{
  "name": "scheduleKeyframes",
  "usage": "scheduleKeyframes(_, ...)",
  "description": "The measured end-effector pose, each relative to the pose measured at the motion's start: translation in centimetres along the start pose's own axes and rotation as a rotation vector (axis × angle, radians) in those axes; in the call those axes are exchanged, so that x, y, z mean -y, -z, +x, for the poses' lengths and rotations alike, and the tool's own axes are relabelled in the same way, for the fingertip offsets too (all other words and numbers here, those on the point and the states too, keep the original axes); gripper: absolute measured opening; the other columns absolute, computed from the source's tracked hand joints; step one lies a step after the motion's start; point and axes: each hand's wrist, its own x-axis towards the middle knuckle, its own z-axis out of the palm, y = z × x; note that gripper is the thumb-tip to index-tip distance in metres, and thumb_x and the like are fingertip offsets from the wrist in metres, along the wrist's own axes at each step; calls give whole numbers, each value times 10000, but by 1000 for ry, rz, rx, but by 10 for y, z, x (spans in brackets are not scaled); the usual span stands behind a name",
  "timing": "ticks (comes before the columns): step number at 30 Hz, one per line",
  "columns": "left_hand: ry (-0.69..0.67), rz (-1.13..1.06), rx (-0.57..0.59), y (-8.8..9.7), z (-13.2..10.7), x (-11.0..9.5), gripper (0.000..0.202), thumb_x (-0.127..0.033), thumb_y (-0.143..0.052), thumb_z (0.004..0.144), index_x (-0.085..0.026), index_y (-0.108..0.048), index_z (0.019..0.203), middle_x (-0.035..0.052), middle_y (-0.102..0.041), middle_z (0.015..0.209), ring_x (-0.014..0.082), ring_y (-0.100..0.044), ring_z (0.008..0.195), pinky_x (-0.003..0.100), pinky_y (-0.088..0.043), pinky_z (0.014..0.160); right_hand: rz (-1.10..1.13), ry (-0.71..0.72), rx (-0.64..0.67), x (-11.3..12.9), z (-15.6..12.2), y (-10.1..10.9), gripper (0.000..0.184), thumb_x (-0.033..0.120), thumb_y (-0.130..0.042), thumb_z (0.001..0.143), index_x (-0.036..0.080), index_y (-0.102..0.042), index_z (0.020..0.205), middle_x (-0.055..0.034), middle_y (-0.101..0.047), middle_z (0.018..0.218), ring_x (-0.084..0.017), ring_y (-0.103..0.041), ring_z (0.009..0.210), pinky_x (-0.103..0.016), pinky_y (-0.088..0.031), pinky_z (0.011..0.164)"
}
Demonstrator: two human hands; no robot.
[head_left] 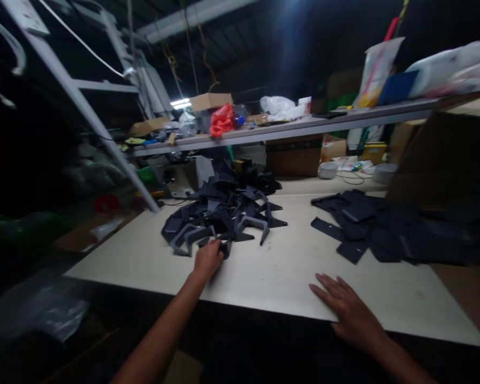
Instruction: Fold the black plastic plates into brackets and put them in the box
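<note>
A heap of black angled plastic brackets (224, 213) lies on the pale work table (272, 277), left of centre. My left hand (208, 258) reaches the front of the heap, its fingers curled over one black bracket (225, 248). My right hand (348, 309) rests flat on the table's front edge, fingers spread and holding nothing. Up and to the right of it lies a second layer of flat black pieces (368, 226), which runs into shadow at the right.
A long shelf (288, 129) behind the table carries cardboard boxes, a red bag and white bags. A grey metal rack frame (92, 120) stands at the left. A large brown cardboard sheet (440, 160) rises at the right, and a plastic sheet (36, 314) lies below the table's left side.
</note>
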Motion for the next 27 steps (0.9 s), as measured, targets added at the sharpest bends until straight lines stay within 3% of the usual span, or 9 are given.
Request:
scheduleKeyframes(3,-47,31,6,-2,-5,-4,390,-197,-482,964,-122,-659,1303,185,-674,1376,335,-693,1184,417,-544,964,44,-62,100,3,4,1,1157,20,-536,499,314,-444,1615,-79,-309,1718,-303,-327,1576,-584,-222,1298)
scheduleKeyframes(5,-71,95,8,-10,-3,3,426,-243,-432,992,-148,-633,1356,158,-651,1433,315,-695,1192,395,-557,933,72,-97,125,3,7,0,1188,13,-527,478,318,-429,1621,-71,-269,1732,-299,-295,1589,-589,-200,1304)
scheduleKeyframes(10,-178,172,-28,-39,-6,30,513,-320,-351,1012,-169,-632,1414,137,-625,1501,282,-652,1310,383,-535,1041,101,-126,143,5,9,0,1240,10,-505,437,346,-405,1627,-50,-228,1744,-303,-288,1592,-602,-195,1303)
scheduleKeyframes(13,-186,173,-36,-46,-10,39,556,-343,-323,1001,-166,-646,1418,135,-625,1511,279,-644,1332,406,-525,1086,102,-111,129,3,6,-8,1230,24,-526,453,349,-391,1631,-54,-227,1744,-319,-296,1587,-613,-194,1300)
scheduleKeyframes(16,-163,163,6,-42,-13,37,569,-329,-326,982,-164,-656,1415,132,-622,1515,266,-644,1338,405,-512,1117,78,-60,85,-7,3,-23,1165,65,-618,525,338,-385,1633,-81,-244,1739,-355,-332,1567,-613,-227,1289)
scheduleKeyframes(19,-162,125,53,-32,-13,31,546,-306,-367,964,-187,-668,1404,117,-633,1505,255,-637,1349,395,-501,1134,-37,57,-44,-20,3,-37,1032,134,-717,669,327,-393,1630,-104,-337,1703,-344,-409,1530,-553,-305,1271)
scheduleKeyframes(23,-171,107,110,-22,-13,27,547,-279,-407,955,-191,-647,1439,109,-605,1535,256,-620,1370,385,-487,1152,-243,166,-199,-30,9,-44,820,112,-646,833,333,-443,1596,-71,-499,1615,-247,-500,1474,-429,-387,1233)
scheduleKeyframes(27,-160,117,206,-10,-15,25,580,-279,-454,949,-176,-592,1503,119,-551,1584,267,-568,1425,383,-446,1194,-345,234,-311,-37,14,-53,624,171,-616,922,317,-530,1522,-68,-629,1500,-229,-581,1396,-394,-431,1192)
